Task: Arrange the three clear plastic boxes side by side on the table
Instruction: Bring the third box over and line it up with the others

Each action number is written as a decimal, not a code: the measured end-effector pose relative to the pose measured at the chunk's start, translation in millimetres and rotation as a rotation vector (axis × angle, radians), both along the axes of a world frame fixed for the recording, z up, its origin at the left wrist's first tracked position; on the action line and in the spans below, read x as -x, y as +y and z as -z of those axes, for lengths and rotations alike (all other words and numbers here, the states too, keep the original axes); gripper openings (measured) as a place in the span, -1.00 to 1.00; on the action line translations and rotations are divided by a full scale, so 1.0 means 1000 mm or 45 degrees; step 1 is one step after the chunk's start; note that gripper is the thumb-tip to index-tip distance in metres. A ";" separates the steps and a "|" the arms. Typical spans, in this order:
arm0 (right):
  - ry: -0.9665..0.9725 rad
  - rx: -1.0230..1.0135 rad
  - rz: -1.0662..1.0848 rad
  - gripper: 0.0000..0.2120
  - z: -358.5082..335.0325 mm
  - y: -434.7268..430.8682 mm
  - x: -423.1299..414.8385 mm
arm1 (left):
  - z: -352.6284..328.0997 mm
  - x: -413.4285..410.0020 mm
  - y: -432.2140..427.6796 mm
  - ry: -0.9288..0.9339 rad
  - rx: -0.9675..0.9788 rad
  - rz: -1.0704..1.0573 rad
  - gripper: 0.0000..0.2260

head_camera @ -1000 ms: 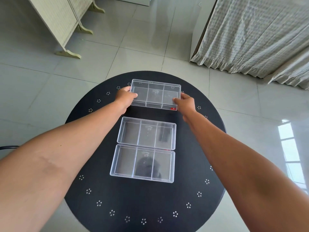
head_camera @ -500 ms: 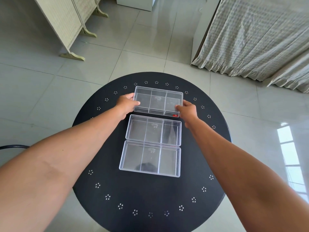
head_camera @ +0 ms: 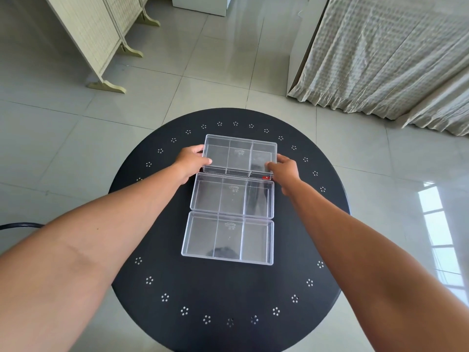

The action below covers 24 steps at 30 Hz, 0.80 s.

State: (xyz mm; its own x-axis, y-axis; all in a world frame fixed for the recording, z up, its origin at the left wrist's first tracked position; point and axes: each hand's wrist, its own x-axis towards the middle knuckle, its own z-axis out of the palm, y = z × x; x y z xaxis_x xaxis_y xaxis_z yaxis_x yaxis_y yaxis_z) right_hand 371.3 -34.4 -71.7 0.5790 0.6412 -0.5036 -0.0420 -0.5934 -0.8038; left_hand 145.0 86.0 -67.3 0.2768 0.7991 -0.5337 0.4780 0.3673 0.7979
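Three clear plastic boxes with inner dividers lie in a row running away from me on the round black table (head_camera: 228, 295). The far box (head_camera: 239, 154) is held at both short ends: my left hand (head_camera: 191, 162) grips its left end and my right hand (head_camera: 285, 171) grips its right end near a small red label. Its near edge sits right against the middle box (head_camera: 232, 195). The near box (head_camera: 228, 237) touches the middle box's front edge. Whether the far box rests fully on the table or is slightly raised I cannot tell.
The table has a ring of small flower-shaped holes near its rim. Beyond it is a tiled floor, a folding screen (head_camera: 101, 34) at the back left, a curtain (head_camera: 385, 52) at the back right and a black cable (head_camera: 20, 226) at the left.
Both hands have brought the far box toward me, closing the gap until it sits against the middle box. The other two boxes have not moved on the table.
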 end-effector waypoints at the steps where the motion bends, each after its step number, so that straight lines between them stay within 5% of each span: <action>1: -0.017 0.021 -0.008 -0.78 0.000 0.000 0.000 | 0.000 0.000 -0.001 0.022 -0.007 -0.017 -0.46; 24: -0.068 0.090 -0.020 -0.81 0.006 -0.010 0.007 | -0.004 0.010 -0.013 0.074 -0.008 -0.096 -0.53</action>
